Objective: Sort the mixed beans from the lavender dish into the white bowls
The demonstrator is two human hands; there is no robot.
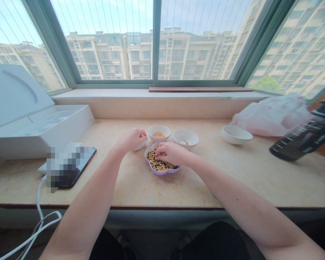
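A purple, scallop-edged bowl holds a mix of round pale-yellow beans and smaller dark green ones. My right hand reaches over its rim from the right, fingertips pinched together down at the beans; what they grip is too small to see. My left hand is closed in a pinch above a small white bowl, which it mostly covers. Behind the purple bowl stand a white bowl with yellow beans in it and another white bowl with a few dark green bits.
At the right are a white bowl, a plastic bag and a tilted dark bottle. An open white box and a phone with a white cable lie left. The window ledge bounds the counter behind.
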